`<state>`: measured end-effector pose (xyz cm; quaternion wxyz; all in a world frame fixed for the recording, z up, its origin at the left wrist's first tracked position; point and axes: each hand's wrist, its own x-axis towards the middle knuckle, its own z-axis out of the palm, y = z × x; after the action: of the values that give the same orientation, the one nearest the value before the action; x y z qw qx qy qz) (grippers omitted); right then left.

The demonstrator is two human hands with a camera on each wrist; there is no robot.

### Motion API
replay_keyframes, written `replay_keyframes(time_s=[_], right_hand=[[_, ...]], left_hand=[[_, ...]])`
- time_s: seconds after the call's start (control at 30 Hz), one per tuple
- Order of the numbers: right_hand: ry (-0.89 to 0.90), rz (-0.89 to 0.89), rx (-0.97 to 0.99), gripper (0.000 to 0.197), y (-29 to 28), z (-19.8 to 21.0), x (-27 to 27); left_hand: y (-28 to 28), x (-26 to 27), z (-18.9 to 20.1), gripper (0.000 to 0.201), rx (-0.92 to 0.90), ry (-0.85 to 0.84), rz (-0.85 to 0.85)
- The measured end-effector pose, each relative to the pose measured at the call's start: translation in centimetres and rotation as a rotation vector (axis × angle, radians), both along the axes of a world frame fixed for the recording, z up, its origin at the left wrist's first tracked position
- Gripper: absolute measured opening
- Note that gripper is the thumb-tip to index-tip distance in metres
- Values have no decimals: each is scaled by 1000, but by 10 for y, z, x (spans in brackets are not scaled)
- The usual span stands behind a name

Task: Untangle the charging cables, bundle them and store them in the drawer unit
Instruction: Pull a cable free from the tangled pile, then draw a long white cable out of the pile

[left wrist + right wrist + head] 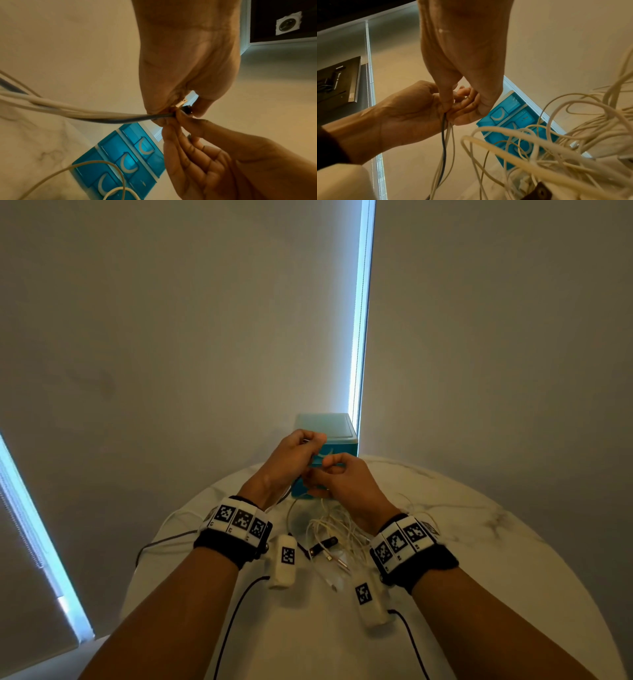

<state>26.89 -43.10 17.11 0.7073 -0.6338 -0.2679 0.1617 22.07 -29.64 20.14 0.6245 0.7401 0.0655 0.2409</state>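
Note:
Both hands meet above the table, right in front of the blue three-drawer unit (337, 436). My left hand (308, 444) grips a bunch of cable ends, with a white plug (181, 104) and a dark plug (187, 109) poking out past its fingers. From that grip several white cables and a dark cable (443, 136) hang down. My right hand (325, 471) pinches the same cable ends from below with its fingertips (178, 119). A loose tangle of white cables (334, 527) lies on the marble table (496, 542) under the hands. The drawers (126, 162) look closed.
A small black adapter (323, 543) and loose plugs lie between my wrists. A dark cable (164, 540) trails over the table's left edge. Blinds hang close behind the drawer unit. The round table drops off at left and right.

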Motion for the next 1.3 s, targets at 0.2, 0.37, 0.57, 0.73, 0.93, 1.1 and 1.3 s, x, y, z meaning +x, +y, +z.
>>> replay_keyframes(time_s=[0.2,0.37,0.57,0.73,0.93,1.1,1.3], right_hand=[[-28,48,-88,31,-14,12,7],[-95,-60,-200,12,-37,29,30],[-246,-20,-598,38,-76,18,38],[-430,338,-1040,46,-80,-10,23],[-144,-50,-461,24,-89,-34,52],[41,-84,-207,34,-89,-49,51],[145,-36,-57,29,-87,-60,47]], left_hand=[[5,4,-6,26,25,-64,-4],[0,14,-7,28,-195,-144,54],[1,11,-22,29,-223,9,45],[-16,8,-36,38,-271,98,-67],[-18,8,-52,38,-314,106,-84],[-19,9,-60,35,-283,158,-106],[-27,0,-71,38,-119,265,-167]])
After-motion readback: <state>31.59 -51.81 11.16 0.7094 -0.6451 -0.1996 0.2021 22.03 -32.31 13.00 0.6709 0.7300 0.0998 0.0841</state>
